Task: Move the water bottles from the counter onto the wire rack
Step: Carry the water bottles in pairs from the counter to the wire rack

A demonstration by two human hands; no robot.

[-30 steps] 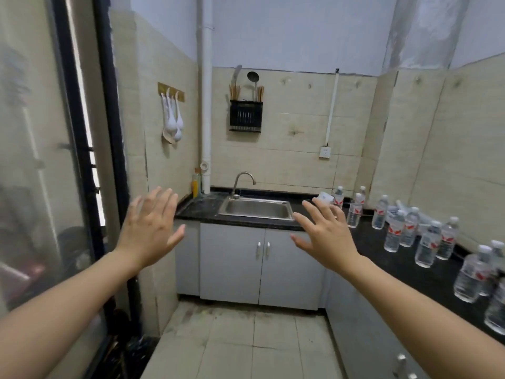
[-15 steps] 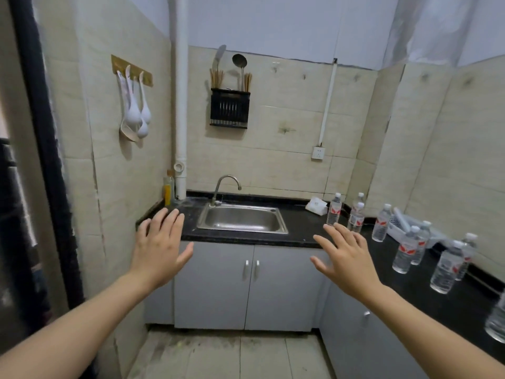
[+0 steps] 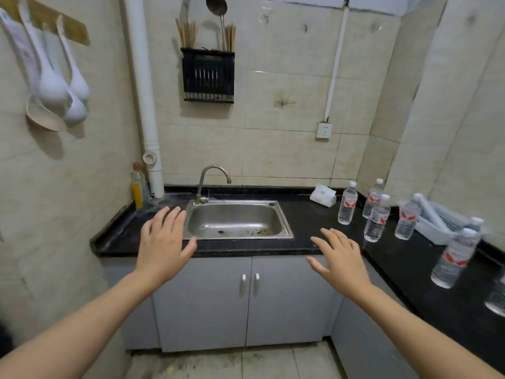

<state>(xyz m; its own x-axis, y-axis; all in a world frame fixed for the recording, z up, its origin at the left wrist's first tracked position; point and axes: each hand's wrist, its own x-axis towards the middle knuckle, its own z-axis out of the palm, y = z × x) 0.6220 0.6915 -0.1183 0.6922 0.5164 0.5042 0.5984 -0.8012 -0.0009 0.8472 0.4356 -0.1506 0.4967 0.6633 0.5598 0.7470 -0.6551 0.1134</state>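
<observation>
Well, the water bottles all stand upright and capped on the right-hand run of the black bench, from the corner by the wall out toward me. They are set a little apart from one another, which I judge leaves room for fingers to close round each one singly. None is in my grasp, and the wire rack they are meant for is nowhere in my view, so I take the task to be at its very start.

My right hand hovers before the bench edge with fingers spread and relaxed, holding nothing. It is the nearer of the two to the bottles, so I expect it would take the first one. My left hand is likewise loose and empty, fingers straight, raised to the left of the sink. I cannot tell whether it touches anything.

Behind the farther bottles a white basket sits against the wall, and a tissue pack lies near the corner. Reaching past the front bottles for the back ones could tip them.
</observation>
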